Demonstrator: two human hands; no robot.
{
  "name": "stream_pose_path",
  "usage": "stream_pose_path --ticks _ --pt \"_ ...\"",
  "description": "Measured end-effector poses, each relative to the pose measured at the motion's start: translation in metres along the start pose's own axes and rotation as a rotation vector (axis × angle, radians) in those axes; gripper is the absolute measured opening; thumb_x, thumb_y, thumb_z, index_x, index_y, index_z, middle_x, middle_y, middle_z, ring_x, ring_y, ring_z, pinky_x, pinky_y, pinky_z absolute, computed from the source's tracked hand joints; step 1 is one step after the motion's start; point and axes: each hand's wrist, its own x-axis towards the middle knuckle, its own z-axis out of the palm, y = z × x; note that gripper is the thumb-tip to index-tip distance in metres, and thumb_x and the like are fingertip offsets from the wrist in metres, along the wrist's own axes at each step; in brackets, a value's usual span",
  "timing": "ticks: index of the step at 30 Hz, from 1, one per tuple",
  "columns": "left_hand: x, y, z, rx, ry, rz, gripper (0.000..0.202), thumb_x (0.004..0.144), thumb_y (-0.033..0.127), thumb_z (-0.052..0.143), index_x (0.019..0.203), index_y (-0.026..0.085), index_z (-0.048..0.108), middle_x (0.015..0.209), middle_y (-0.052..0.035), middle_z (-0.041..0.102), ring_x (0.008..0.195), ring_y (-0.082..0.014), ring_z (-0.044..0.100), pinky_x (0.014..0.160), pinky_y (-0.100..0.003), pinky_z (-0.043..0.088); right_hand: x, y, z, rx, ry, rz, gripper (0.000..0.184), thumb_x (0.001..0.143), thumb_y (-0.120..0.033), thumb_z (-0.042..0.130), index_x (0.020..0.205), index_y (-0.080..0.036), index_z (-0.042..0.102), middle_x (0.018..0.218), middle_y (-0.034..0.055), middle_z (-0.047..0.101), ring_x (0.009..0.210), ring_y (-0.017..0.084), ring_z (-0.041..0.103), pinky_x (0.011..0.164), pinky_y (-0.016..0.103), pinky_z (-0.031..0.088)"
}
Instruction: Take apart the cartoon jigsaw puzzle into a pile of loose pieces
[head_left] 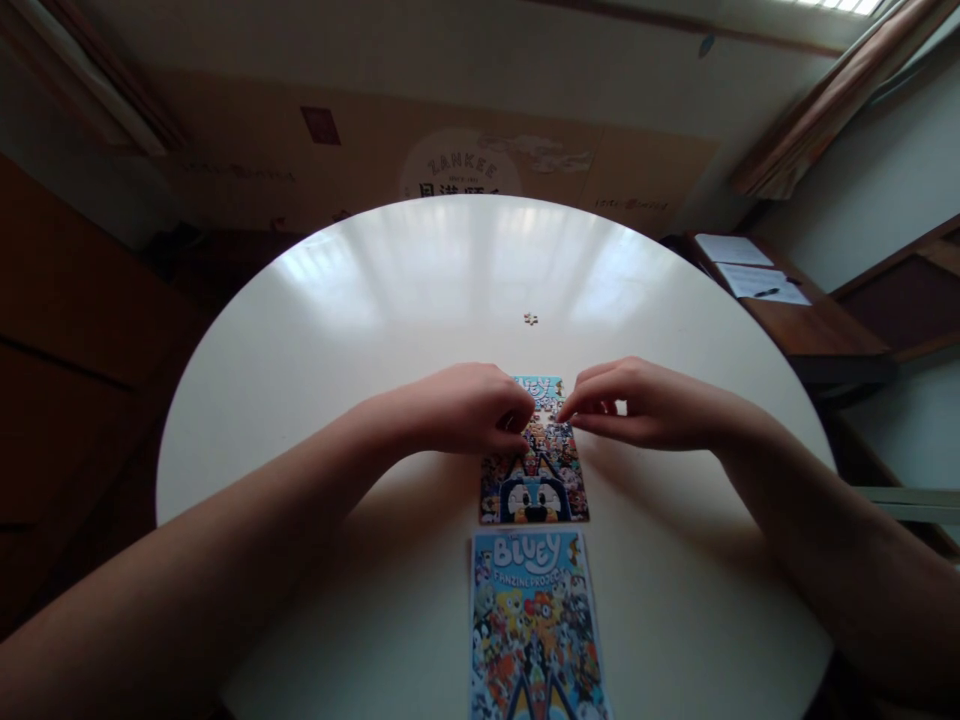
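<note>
A jigsaw puzzle (534, 500) with a crowded cartoon picture and a large blue dog face at its near end lies flat on the table, mostly assembled. A small pale gap shows in its upper part, between my hands. My left hand (480, 408) reaches over the puzzle's left side with its fingers curled; whatever is in them is hidden. From the right, my right hand (634, 400) brings thumb and fingertips together on a small puzzle piece (553, 418) beside the gap. One loose puzzle piece (531, 319) lies farther up the table.
The white round table (300, 400) reflects window light. A printed reference picture titled Bluey (534, 620) lies just nearer than the puzzle. At the right, a brown side table (832, 325) holds papers (750, 282) and a pen (766, 292). A wall stands behind.
</note>
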Motion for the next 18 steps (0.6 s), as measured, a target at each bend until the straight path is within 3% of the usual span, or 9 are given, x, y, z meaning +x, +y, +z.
stream_pose_path --ticks 2,5,8,14,18 --pt "0.0 0.001 -0.001 0.012 -0.012 -0.013 0.015 0.08 0.027 0.068 0.069 0.019 0.062 0.063 0.0016 0.06 0.055 -0.0116 0.047 0.053 -0.026 0.03 0.0 0.01 -0.003 -0.023 0.155 0.037 0.017 0.094 -0.026 0.062 0.097 -0.017 0.075 0.086 0.0037 0.07 0.071 0.009 0.061 0.061 0.021 0.046" --pt "-0.001 0.004 -0.004 0.027 -0.014 -0.027 0.013 0.08 0.026 0.069 0.07 0.019 0.064 0.065 0.0014 0.062 0.056 -0.0116 0.049 0.053 -0.026 0.031 0.001 0.025 -0.004 -0.118 0.377 0.08 0.016 0.092 -0.027 0.063 0.094 -0.017 0.076 0.092 0.0057 0.07 0.076 0.012 0.061 0.059 0.022 0.047" --pt "-0.004 0.006 -0.007 0.024 0.012 -0.018 0.005 0.08 0.022 0.069 0.084 0.021 0.071 0.071 0.0011 0.065 0.06 -0.012 0.054 0.055 -0.025 0.034 0.003 0.037 -0.002 -0.161 0.514 0.106 0.016 0.092 -0.028 0.063 0.092 -0.018 0.076 0.096 0.0067 0.07 0.082 0.014 0.062 0.065 0.026 0.05" --pt "-0.007 0.011 -0.009 0.039 0.041 0.006 0.032 0.08 0.015 0.066 0.106 0.029 0.077 0.085 -0.0007 0.074 0.068 -0.0141 0.062 0.062 -0.026 0.042 0.011 0.06 0.009 -0.155 0.616 0.22 0.018 0.092 -0.031 0.063 0.088 -0.019 0.076 0.094 0.0075 0.071 0.09 0.02 0.064 0.083 0.038 0.053" --pt "-0.006 0.014 -0.008 0.055 0.006 0.027 0.039 0.079 0.011 0.063 0.107 0.034 0.078 0.094 -0.0004 0.077 0.072 -0.0156 0.065 0.064 -0.027 0.043 0.016 0.07 0.017 -0.15 0.612 0.25 0.015 0.09 -0.028 0.063 0.093 -0.022 0.077 0.114 0.0095 0.067 0.11 0.025 0.061 0.1 0.047 0.048"
